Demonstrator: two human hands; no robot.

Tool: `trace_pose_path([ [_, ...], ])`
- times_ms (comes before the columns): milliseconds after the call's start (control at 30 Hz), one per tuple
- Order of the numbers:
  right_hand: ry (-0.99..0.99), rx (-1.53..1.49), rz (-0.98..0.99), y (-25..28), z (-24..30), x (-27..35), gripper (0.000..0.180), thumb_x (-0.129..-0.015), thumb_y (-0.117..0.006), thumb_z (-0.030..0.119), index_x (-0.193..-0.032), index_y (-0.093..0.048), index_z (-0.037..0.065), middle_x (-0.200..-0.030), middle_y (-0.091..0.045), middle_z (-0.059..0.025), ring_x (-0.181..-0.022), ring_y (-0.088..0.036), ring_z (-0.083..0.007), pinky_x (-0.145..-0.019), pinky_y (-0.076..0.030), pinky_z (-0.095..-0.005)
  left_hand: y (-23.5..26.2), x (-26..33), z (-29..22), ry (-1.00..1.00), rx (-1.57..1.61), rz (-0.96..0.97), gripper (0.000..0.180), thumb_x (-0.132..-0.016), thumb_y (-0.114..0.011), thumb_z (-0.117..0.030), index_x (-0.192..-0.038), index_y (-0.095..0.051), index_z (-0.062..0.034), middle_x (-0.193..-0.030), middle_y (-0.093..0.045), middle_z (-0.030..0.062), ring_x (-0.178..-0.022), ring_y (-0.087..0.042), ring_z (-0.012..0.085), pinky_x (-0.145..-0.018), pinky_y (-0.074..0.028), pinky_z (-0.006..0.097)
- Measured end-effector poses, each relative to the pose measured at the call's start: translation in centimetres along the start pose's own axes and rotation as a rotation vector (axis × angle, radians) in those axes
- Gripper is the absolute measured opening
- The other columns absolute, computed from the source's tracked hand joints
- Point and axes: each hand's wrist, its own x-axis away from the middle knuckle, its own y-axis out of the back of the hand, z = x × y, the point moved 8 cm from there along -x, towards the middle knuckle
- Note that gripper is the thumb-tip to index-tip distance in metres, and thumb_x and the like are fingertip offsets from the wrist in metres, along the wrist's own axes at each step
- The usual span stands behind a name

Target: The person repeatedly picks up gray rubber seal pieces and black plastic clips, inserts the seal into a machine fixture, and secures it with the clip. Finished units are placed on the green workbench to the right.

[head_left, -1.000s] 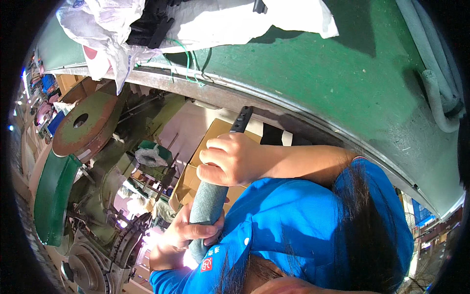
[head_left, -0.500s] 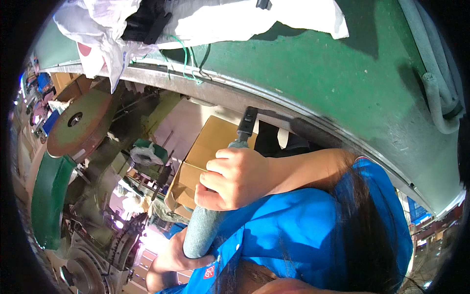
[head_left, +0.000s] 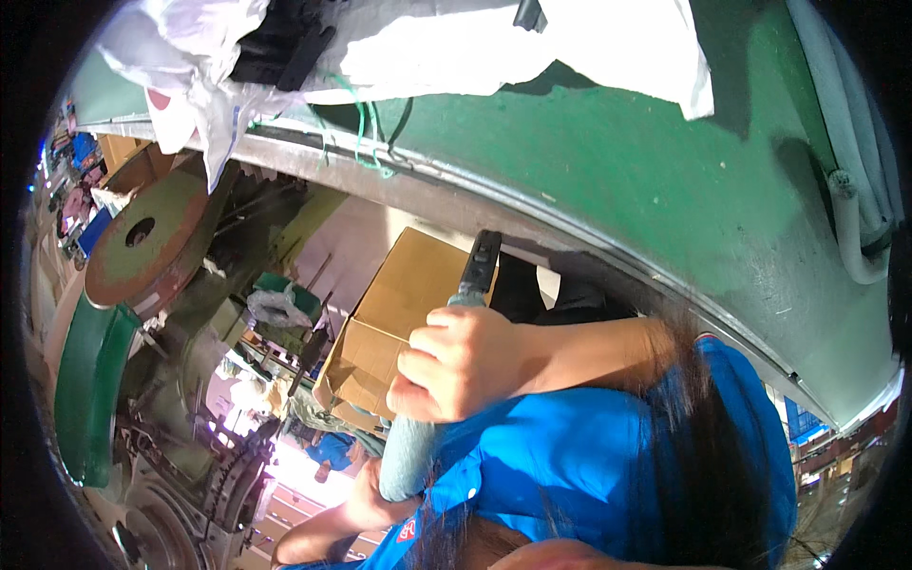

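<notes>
A grey foam-covered tube point(head_left: 408, 456) with a black slotted end piece point(head_left: 482, 261) slants in front of my blue shirt, black end upward. My right hand point(head_left: 456, 366) is closed around its upper part, just below the black piece, knuckles outward. At the lower end, my left hand point(head_left: 370, 499) holds the tube from the left side; most of its fingers are hidden behind the tube and the shirt. The tube is held off the green bench point(head_left: 608, 180), in front of its metal edge.
White plastic bags with black pieces point(head_left: 285, 47) and green string point(head_left: 363, 123) lie on the bench. Bent grey foam tubes point(head_left: 850, 190) rest at its right. Below stand an open cardboard box point(head_left: 399, 285) and a machine with a rusty wheel point(head_left: 142, 233). A person in blue point(head_left: 332, 451) is partly visible.
My right hand and the tube sit slightly lower in the picture. My left hand's fingers, stretched below the tube's end before, are now mostly hidden. The bench and box have shifted slightly in view.
</notes>
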Motion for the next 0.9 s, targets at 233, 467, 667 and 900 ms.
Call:
trace_pose_path([
  [233, 0.042, 0.079, 0.106, -0.1, -0.3, -0.9, 0.012, -0.066, -0.062, 0.021, -0.068, -0.052, 0.013, -0.062, -0.044, 0.0022, -0.056, -0.049, -0.011, -0.046, -0.036, -0.0249, 1.7, -2.5, -1.2, -0.245, -0.273, 0.044, 0.026, -0.071, -0.068, -0.011, -0.095, -0.06, -0.0045, -0.087, -0.064, 0.0065, -0.079, -0.061, 0.0169, -0.073, -0.049, 0.033],
  [467, 0.641, 0.298, 0.038, -4.1, 10.6, -1.7, 0.013, -0.07, -0.055, 0.02, -0.076, -0.059, 0.009, -0.08, -0.058, -0.0028, -0.082, -0.057, -0.0197, -0.081, -0.042, -0.0348, 2.0, -3.7, 1.6, -0.666, -0.404, -0.177, 0.025, -0.075, -0.065, -0.013, -0.098, -0.06, -0.0047, -0.09, -0.064, 0.0066, -0.08, -0.061, 0.0174, -0.074, -0.05, 0.034],
  [667, 0.734, -0.045, 0.21, -6.4, 13.6, -1.0, 0.018, -0.087, -0.053, 0.02, -0.099, -0.056, 0.007, -0.104, -0.057, -0.0058, -0.104, -0.051, -0.0184, -0.09, -0.045, -0.0351, 3.8, -3.5, 6.5, -0.807, -0.029, -0.593, 0.045, -0.064, -0.075, -0.023, -0.099, -0.058, 0.0001, -0.087, -0.064, 0.012, -0.081, -0.064, 0.0213, -0.073, -0.05, 0.033],
  [900, -0.456, -0.373, 0.353, -10.5, 7.9, -5.0, 0.044, -0.097, -0.039, 0.037, -0.092, -0.061, 0.0, -0.078, -0.058, -0.0068, -0.071, -0.054, -0.0136, -0.068, -0.042, -0.0257, 6.3, -1.7, 14.1, -1.108, -0.02, -0.658, 0.037, -0.06, -0.078, -0.009, -0.092, -0.061, -0.0033, -0.082, -0.063, 0.0123, -0.076, -0.064, 0.0274, -0.066, -0.05, 0.033],
])
